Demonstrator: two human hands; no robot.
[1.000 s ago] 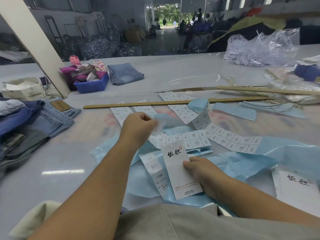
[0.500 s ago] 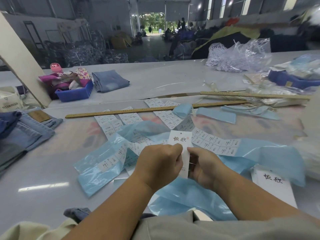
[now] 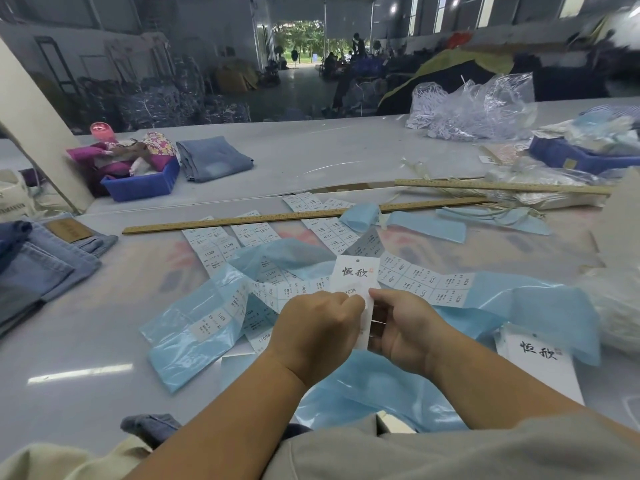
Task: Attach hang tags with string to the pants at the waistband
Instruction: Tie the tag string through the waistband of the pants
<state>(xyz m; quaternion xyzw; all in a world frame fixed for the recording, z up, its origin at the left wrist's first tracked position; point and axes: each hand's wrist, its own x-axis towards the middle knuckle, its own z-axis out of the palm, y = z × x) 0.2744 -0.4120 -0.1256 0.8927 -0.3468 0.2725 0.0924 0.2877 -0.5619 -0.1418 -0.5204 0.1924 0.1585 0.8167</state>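
I pinch the white card hang tag with black brush lettering (image 3: 355, 277) between both hands, left hand (image 3: 317, 336) and right hand (image 3: 403, 325) clamped on its lower half, upright above the near edge of the grey table (image 3: 69, 323), probably to press a size sticker on.

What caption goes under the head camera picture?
Both hands, left hand and right hand, pinch a white hang tag above sticker sheets.

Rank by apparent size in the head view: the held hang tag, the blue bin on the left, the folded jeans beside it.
1. folded jeans and blue bin: look alike, unranked.
2. hang tag: smallest, though partly hidden by the left hand and right hand.
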